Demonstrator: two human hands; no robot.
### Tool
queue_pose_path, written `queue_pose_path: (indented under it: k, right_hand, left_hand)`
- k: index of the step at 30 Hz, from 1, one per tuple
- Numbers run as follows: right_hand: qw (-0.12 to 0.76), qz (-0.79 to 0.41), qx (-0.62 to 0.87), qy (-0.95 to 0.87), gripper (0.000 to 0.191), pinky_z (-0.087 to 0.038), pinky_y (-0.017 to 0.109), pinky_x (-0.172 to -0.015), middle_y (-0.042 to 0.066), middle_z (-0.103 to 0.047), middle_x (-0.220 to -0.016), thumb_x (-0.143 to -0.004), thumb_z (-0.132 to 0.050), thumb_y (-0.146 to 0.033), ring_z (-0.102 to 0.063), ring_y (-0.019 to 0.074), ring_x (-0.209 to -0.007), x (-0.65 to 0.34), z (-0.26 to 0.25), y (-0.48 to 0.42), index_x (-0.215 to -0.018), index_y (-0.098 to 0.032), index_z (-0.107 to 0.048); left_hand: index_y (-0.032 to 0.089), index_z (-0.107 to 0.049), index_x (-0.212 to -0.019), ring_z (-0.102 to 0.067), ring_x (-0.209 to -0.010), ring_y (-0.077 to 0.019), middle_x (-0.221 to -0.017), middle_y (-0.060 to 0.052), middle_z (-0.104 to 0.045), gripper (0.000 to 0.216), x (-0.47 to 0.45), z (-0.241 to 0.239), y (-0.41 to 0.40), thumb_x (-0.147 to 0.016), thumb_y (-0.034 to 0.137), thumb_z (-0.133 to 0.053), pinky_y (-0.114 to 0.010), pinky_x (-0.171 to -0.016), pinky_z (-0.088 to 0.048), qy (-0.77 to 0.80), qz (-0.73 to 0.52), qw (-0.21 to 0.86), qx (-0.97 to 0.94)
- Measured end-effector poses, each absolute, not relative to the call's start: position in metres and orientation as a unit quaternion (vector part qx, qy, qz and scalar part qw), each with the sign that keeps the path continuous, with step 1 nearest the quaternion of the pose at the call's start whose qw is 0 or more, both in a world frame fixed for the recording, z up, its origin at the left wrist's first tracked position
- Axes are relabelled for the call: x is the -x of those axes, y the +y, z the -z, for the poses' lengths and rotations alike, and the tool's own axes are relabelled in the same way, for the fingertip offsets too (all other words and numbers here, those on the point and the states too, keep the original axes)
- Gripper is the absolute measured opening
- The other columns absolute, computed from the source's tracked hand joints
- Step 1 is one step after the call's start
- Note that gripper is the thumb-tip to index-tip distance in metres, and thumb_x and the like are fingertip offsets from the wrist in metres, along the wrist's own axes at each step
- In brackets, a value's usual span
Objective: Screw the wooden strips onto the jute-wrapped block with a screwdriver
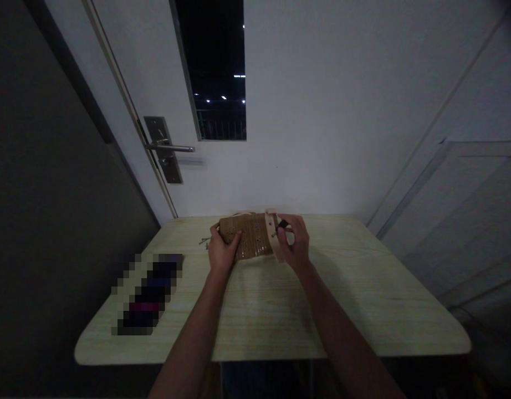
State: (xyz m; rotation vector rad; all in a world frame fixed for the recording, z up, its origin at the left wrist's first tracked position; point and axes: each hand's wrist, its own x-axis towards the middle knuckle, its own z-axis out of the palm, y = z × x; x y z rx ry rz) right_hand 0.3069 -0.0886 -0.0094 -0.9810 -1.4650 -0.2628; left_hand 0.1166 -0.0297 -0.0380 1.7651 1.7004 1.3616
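A brown perforated board (251, 235), tilted up off the table, sits between both my hands. My left hand (222, 250) grips its left end with thumb on top. A pale wooden strip (273, 233) lies across the board's right end. My right hand (296, 242) is closed there, pinching a small dark-handled tool (281, 225) against the strip. Several small screws or nails (204, 241) lie on the table just left of my left hand.
The light wooden table (363, 299) stands against a white wall. A blurred dark oblong object (149, 293) lies at the table's left. A door with a metal handle (168, 148) is at the back left, a dark window (216, 66) above.
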Motion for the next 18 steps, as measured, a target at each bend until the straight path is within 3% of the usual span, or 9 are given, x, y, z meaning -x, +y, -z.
queue_pose_path:
  k: [5, 14, 18]
  right_hand:
    - [0.620, 0.112, 0.433, -0.645, 0.035, -0.058, 0.034, -0.077, 0.006, -0.064, -0.109, -0.095, -0.036, -0.020, -0.063, 0.0172, -0.097, -0.3082, 0.0128, -0.0879, -0.125, -0.026, -0.052]
    - [0.629, 0.122, 0.447, -0.624, 0.024, -0.058, 0.028, -0.066, 0.004, -0.062, -0.095, -0.091, -0.051, -0.022, -0.061, 0.0137, -0.081, -0.3065, 0.0089, -0.0878, -0.112, -0.027, -0.060]
    - [0.625, 0.118, 0.428, -0.642, 0.028, -0.058, 0.031, -0.072, 0.006, -0.064, -0.104, -0.092, -0.047, -0.021, -0.061, 0.0162, -0.094, -0.3069, 0.0078, -0.0897, -0.116, -0.026, -0.058]
  left_hand:
    - [0.018, -0.040, -0.126, -0.067, -0.095, -0.0285, -0.110, -0.015, -0.067, 0.065, -0.1168, 0.0401, -0.0284, -0.076, 0.048, -0.068, -0.040, -0.079, -0.054, 0.592, -0.486, 0.167, -0.621]
    - [0.018, -0.040, -0.126, -0.067, -0.096, -0.0286, -0.110, -0.015, -0.067, 0.065, -0.1167, 0.0391, -0.0300, -0.076, 0.049, -0.068, -0.040, -0.079, -0.054, 0.591, -0.487, 0.175, -0.619]
    - [0.018, -0.040, -0.127, -0.067, -0.096, -0.0287, -0.109, -0.015, -0.067, 0.066, -0.1169, 0.0383, -0.0304, -0.076, 0.049, -0.068, -0.040, -0.078, -0.054, 0.594, -0.485, 0.173, -0.618]
